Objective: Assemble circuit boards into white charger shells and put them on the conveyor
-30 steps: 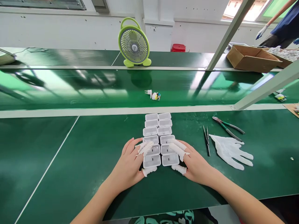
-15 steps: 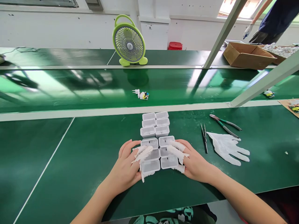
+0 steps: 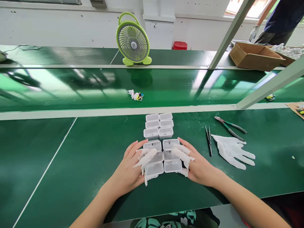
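Note:
Small white open-topped plastic cases (image 3: 152,133) stand in two columns on the green table. My left hand (image 3: 136,163), with white coverings on some fingers, grips the near left cases (image 3: 154,169) from the side, thumb at the front end. Around the near right cases (image 3: 173,166) is my right hand (image 3: 193,161), its covered fingers across their outer edge. These two near groups almost touch each other. The farther cases sit just beyond, with neither hand on them. Undersides of the held cases are hidden.
To the right lie tweezers (image 3: 209,141), green-handled pliers (image 3: 229,128) and a white glove (image 3: 234,152). A circuit board with a plug (image 3: 136,95) rests on the green belt (image 3: 95,91). Behind stand a green fan (image 3: 133,41) and a cardboard box (image 3: 256,57), near another person's gloved hand (image 3: 254,33).
The circuit board with the plug has moved left along the belt, and so has another board at the right. My hands stay on the cases almost unmoved; the view has shifted slightly.

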